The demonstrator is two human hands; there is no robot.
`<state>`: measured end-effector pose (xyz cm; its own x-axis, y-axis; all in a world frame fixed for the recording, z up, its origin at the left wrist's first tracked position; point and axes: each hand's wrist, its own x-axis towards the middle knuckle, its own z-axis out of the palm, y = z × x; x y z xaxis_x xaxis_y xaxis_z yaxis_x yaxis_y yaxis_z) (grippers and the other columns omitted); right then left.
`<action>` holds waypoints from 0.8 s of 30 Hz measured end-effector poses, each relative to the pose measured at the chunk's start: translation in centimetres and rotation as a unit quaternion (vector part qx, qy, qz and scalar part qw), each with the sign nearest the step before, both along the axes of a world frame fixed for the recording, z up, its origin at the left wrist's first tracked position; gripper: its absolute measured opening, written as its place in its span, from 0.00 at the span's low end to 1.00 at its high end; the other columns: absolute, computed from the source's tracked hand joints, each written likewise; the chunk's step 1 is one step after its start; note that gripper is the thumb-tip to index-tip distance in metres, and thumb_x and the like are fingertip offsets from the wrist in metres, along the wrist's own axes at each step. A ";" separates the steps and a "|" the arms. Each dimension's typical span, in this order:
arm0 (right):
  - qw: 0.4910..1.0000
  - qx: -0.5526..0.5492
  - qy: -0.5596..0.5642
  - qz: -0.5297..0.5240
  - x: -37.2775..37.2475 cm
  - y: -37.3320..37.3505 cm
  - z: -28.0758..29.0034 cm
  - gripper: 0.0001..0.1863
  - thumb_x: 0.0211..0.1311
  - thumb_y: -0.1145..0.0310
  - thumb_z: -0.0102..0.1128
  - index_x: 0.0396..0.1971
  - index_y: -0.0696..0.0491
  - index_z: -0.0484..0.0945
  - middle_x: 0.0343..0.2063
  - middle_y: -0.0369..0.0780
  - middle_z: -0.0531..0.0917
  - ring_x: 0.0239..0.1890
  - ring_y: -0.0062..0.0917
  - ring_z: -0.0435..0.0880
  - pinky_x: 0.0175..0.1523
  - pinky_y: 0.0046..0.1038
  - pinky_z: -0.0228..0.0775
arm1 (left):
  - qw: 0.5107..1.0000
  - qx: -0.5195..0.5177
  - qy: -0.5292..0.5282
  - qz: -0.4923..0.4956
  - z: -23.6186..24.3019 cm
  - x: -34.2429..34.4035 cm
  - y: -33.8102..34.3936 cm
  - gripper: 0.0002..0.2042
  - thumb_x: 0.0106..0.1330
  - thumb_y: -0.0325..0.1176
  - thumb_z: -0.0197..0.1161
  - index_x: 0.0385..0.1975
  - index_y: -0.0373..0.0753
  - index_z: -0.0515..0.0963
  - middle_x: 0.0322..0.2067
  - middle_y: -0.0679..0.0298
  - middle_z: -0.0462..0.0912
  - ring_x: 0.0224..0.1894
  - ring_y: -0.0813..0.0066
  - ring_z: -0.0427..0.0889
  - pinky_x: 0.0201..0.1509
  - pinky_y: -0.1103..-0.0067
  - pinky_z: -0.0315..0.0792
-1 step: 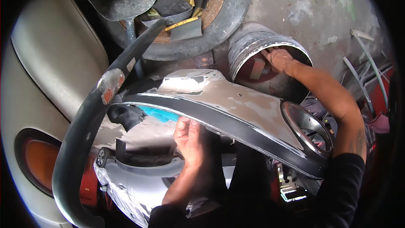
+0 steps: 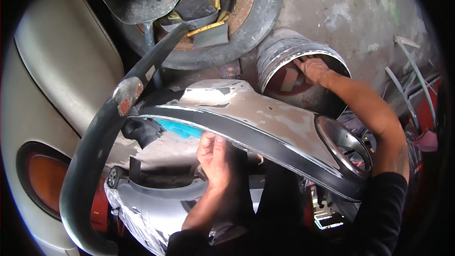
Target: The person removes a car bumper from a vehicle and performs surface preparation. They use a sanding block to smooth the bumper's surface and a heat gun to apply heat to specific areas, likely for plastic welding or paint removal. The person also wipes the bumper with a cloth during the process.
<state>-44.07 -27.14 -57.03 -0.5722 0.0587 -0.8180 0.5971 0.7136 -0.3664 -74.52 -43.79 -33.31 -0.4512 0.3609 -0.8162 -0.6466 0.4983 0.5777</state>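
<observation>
A curved car body panel (image 2: 284, 114), patchy beige, white and black with a round ringed opening (image 2: 346, 144) at its right end, lies across the middle in front of me. My left hand (image 2: 213, 161) is closed on its near lower edge, thumb and fingers pinching the rim. Beyond the panel, a grey drum-like bucket (image 2: 279, 50) leans with its mouth toward me. Inside that mouth is my right hand (image 2: 313, 68), fingers stretched out near the upper inner wall. A brownish rectangular piece (image 2: 289, 79) shows in the bucket beside it. I see nothing held by the right hand.
A long dark curved bumper strip (image 2: 95, 161) runs along the left, before a beige car body (image 2: 61, 61). Behind stands a tyre (image 2: 268, 14) bearing a dustpan (image 2: 137, 7) and scraps. Metal tubes (image 2: 412, 66) stand at right; a silver car part (image 2: 156, 208) lies below.
</observation>
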 end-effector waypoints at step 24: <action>0.855 -0.321 0.167 -0.372 -13.1 10.6 18.2 0.12 0.52 0.71 0.68 0.37 0.58 0.82 0.33 0.38 0.80 0.37 0.26 0.78 0.40 0.28 0.70 | 0.988 0.069 -0.131 0.043 2.9 1.2 4.5 0.35 0.72 0.53 0.56 0.72 0.43 0.53 0.63 0.61 0.66 0.59 0.70 0.66 0.61 0.68 0.62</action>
